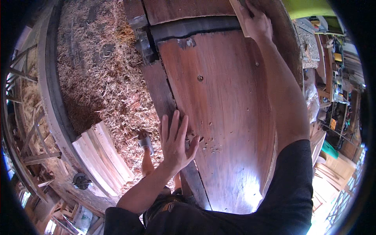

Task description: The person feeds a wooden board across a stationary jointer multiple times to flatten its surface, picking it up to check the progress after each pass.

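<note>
My left hand [175,143] rests with fingers spread at the left edge of a reddish-brown wooden bench top [223,102], its palm down. Nothing is in it. At the far right, my right hand [258,25] is at a wooden board [238,17] with a pale edge, its fingers curled over that edge. The board lies across the right side of the bench top and runs out of view at the top. Small holes and a knot mark the bench surface, and a dark gap [196,27] crosses its far part.
Wood shavings [117,70] cover the floor left of the bench. Pale planks [102,156] lie there, near my sandalled foot [145,141]. A round dark tool [81,181] sits at the lower left. Cluttered shelves and timber [333,172] stand on the right.
</note>
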Motion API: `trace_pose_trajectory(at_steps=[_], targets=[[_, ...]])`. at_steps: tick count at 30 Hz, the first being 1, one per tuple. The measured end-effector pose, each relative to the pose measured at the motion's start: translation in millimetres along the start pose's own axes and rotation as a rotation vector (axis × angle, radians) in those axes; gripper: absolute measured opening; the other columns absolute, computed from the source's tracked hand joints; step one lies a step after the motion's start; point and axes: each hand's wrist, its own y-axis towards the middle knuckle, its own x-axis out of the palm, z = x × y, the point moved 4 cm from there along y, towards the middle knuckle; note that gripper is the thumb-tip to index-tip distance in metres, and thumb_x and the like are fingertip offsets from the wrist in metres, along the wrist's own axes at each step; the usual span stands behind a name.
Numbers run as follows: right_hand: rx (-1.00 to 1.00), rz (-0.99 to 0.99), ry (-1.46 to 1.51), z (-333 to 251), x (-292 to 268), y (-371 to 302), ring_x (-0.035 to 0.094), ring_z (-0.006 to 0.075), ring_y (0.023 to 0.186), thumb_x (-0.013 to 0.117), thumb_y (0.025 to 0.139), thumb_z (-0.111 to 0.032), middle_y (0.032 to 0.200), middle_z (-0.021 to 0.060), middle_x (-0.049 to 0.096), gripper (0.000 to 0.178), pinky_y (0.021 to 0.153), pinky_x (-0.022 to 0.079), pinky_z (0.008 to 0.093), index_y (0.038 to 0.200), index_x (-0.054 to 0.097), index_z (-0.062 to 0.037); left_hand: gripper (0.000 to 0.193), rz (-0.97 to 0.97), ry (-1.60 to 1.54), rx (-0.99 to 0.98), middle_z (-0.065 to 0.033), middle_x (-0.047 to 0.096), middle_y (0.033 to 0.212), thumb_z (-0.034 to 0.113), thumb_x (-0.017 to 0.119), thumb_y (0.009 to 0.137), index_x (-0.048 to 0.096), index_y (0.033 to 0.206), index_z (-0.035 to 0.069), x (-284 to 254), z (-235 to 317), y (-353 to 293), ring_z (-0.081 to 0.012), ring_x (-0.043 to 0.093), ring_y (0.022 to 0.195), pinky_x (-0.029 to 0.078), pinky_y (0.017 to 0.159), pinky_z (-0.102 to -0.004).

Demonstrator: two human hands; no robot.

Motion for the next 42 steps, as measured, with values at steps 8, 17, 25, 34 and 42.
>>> trace_pose_trajectory(at_steps=[8, 17, 25, 34, 42], targets=[[-0.034, -0.019, -0.031, -30, 19, 47, 0.054, 0.0379, 0.134, 0.056, 0.1, -0.036, 0.141, 0.0209, 0.06, 0.048, 0.115, 0.042, 0.0425, 0.142, 0.06, -0.0129, 0.074, 0.032, 0.097, -0.055, -0.0273, 0.038, 0.158, 0.044, 0.068, 0.094, 0.046, 0.151, 0.003, 1, 0, 0, -0.0557, 0.022, 0.149, 0.022, 0.119, -0.0651], [-0.175, -0.007, -0.26, -145, 97, 107, 0.034, 0.0401, 0.15, 0.05, 0.096, -0.057, 0.165, 0.0112, 0.035, 0.068, 0.121, 0.034, 0.0485, 0.158, 0.04, -0.0304, 0.075, 0.042, 0.059, -0.017, -0.0209, 0.042, 0.157, 0.049, 0.072, 0.089, 0.05, 0.149, 0.011, 5, 4, 4, -0.0518, 0.033, 0.144, 0.025, 0.117, -0.0654], [0.247, -0.243, -0.044, -196, 37, 79, 0.06, 0.0302, 0.128, 0.078, 0.074, -0.057, 0.142, 0.018, 0.059, 0.095, 0.105, 0.051, 0.0476, 0.15, 0.049, -0.0084, 0.072, 0.07, 0.1, -0.013, -0.0146, 0.04, 0.158, 0.052, 0.071, 0.09, 0.052, 0.148, 0.014, -6, 7, 1, -0.0443, 0.034, 0.145, 0.031, 0.114, -0.0637], [0.44, -0.194, 1.674, -75, -90, -166, 0.063, 0.0304, 0.118, 0.056, 0.095, -0.052, 0.13, 0.0149, 0.063, 0.063, 0.099, 0.053, 0.0483, 0.138, 0.054, -0.0056, 0.058, 0.154, 0.081, -0.011, -0.0129, 0.035, 0.162, 0.036, 0.058, 0.1, 0.044, 0.152, 0.011, -2, 4, -3, -0.0406, 0.028, 0.15, 0.035, 0.111, -0.0683], [0.455, -0.359, 0.98, -10, -164, -520, 0.061, 0.0283, 0.114, 0.078, 0.07, -0.037, 0.127, 0.0158, 0.06, 0.083, 0.099, 0.051, 0.0461, 0.142, 0.056, -0.0032, 0.06, 0.163, 0.134, -0.05, -0.0108, 0.03, 0.166, 0.044, 0.041, 0.107, 0.037, 0.157, 0.011, -6, -8, 0, -0.0368, 0.023, 0.154, 0.02, 0.123, -0.0622]])
